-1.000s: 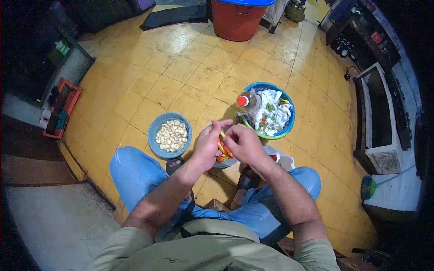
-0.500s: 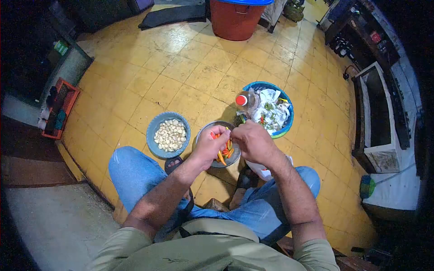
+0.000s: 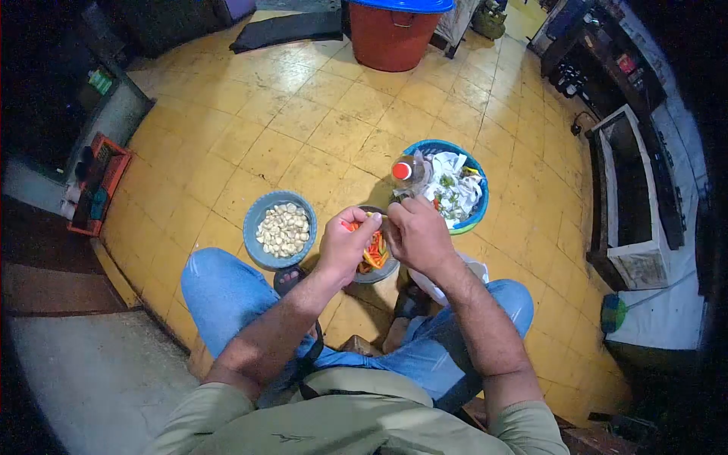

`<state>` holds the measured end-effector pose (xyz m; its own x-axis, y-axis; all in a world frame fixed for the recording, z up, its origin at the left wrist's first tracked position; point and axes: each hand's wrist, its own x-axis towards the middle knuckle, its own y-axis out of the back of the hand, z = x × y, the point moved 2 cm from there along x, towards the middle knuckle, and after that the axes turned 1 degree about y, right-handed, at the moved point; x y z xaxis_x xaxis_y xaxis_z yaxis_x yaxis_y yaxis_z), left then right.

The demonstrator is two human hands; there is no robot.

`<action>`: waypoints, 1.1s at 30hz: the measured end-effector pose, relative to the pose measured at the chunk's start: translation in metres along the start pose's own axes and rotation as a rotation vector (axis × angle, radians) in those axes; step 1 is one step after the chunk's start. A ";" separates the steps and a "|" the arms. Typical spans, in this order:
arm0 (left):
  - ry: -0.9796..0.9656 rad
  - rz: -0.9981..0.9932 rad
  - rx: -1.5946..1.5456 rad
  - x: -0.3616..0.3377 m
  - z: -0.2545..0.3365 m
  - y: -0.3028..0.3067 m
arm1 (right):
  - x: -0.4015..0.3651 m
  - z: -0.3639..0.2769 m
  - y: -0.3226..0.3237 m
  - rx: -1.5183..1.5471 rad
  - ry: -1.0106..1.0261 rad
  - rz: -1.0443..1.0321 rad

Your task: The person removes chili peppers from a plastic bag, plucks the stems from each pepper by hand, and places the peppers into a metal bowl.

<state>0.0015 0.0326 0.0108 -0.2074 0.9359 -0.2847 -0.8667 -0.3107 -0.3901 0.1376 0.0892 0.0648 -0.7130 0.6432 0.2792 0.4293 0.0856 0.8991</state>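
Note:
Both of my hands meet over a metal bowl (image 3: 377, 274) of red, orange and yellow chillies (image 3: 374, 254). My left hand (image 3: 347, 241) is closed, thumb and fingers pinched near a small pale or yellowish piece. Beside it my right hand (image 3: 422, 233) is closed too, its fingertips pressed together almost touching the left ones. What the fingertips hold is too small to name. To the left sits a blue-grey bowl (image 3: 252, 244) with peeled garlic cloves (image 3: 283, 229). Right of the hands stands a blue basket (image 3: 483, 199) with white plastic, green stems and a red-capped bottle (image 3: 403, 171).
A red tub (image 3: 389, 42) with a blue lid stands ahead. An orange crate (image 3: 114, 176) is at the left wall, and a white-framed cabinet (image 3: 644, 262) at the right. A white bag (image 3: 472, 271) lies by my right knee.
The fingers have shifted slightly over the bowl, and more of the white bag shows below my right hand. The whole view has moved a little.

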 end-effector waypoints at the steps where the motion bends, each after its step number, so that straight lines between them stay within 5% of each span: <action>1: 0.003 -0.001 -0.002 0.000 -0.001 0.000 | 0.000 0.000 -0.002 -0.002 0.002 0.032; 8: -0.078 0.080 0.137 0.000 -0.014 0.002 | 0.003 0.005 -0.006 0.020 -0.055 0.096; 14: 0.075 0.112 0.074 0.002 -0.011 0.005 | 0.000 0.079 0.013 0.117 -0.557 0.303; 18: 0.298 0.065 -0.146 0.002 -0.011 0.010 | -0.001 0.106 0.044 -0.039 -0.820 0.156; 22: 0.330 -0.042 -0.412 0.005 -0.012 0.009 | -0.009 0.126 0.036 0.027 -0.816 0.362; 25: 0.356 -0.020 -0.412 0.004 -0.009 0.008 | -0.005 0.112 0.036 -0.145 -0.597 0.513; 27: 0.373 -0.015 -0.439 0.004 -0.007 0.009 | 0.002 0.088 0.028 0.031 -0.582 0.164; 33: 0.381 -0.018 -0.455 0.004 -0.011 0.009 | -0.001 -0.007 -0.007 0.396 -0.309 -0.113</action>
<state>-0.0020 0.0313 -0.0034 0.0557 0.8422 -0.5363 -0.5692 -0.4145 -0.7101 0.1314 0.0831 0.0605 -0.5953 0.8032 0.0214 0.5789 0.4103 0.7047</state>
